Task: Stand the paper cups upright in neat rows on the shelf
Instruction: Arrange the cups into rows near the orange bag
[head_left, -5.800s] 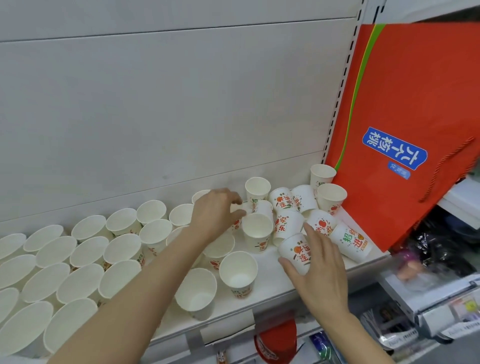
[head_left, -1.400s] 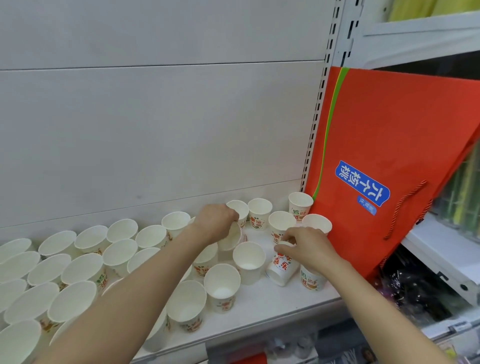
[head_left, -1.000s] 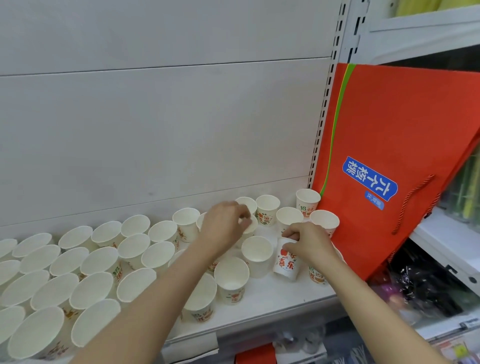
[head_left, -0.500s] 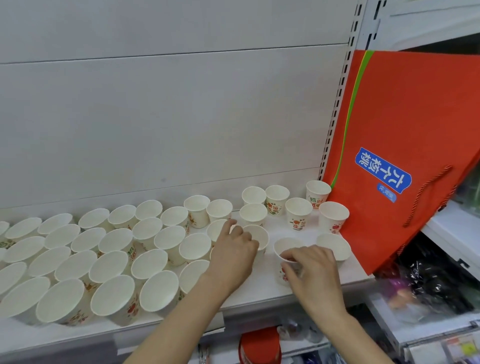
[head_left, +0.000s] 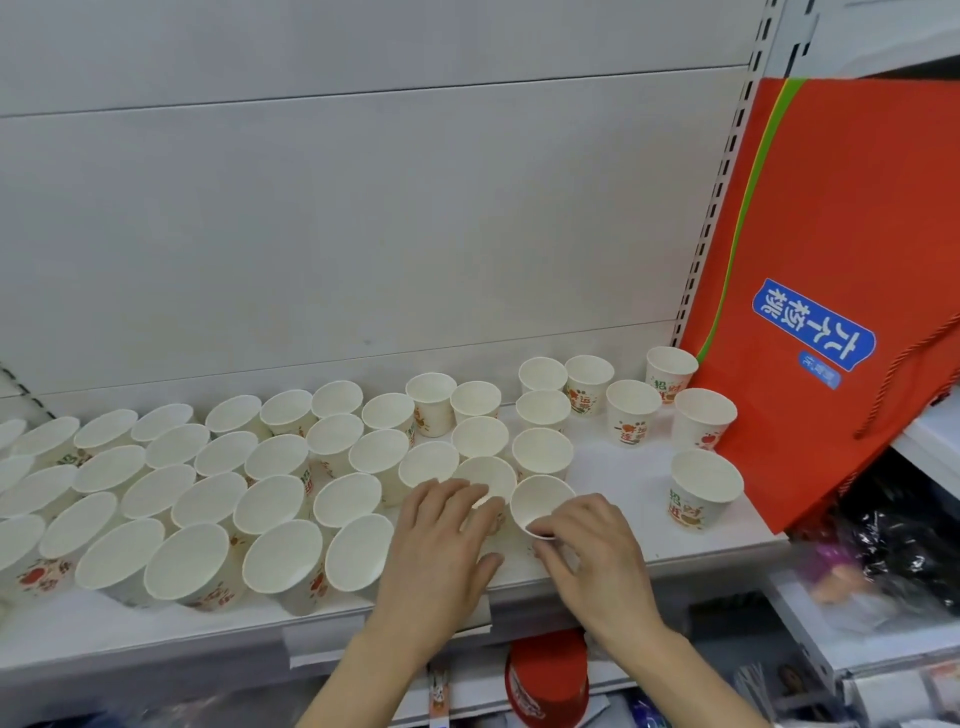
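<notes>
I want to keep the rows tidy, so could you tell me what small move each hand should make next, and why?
Probably let go of the front cups: the right hand pinches one upright cup, the left hand holds its neighbour. Then reach for the lone cup by the red bag, apart from the rows.

A white shelf (head_left: 613, 457) carries rows of upright paper cups (head_left: 270, 499), with an orange bag (head_left: 831, 218) at its right end.

A shop shelving bay with pale grey panels.
The back wall (head_left: 337, 208) has flat panels; a slotted post (head_left: 719, 171) stands at the right, beside a red bag (head_left: 841, 218), under even light.
</notes>
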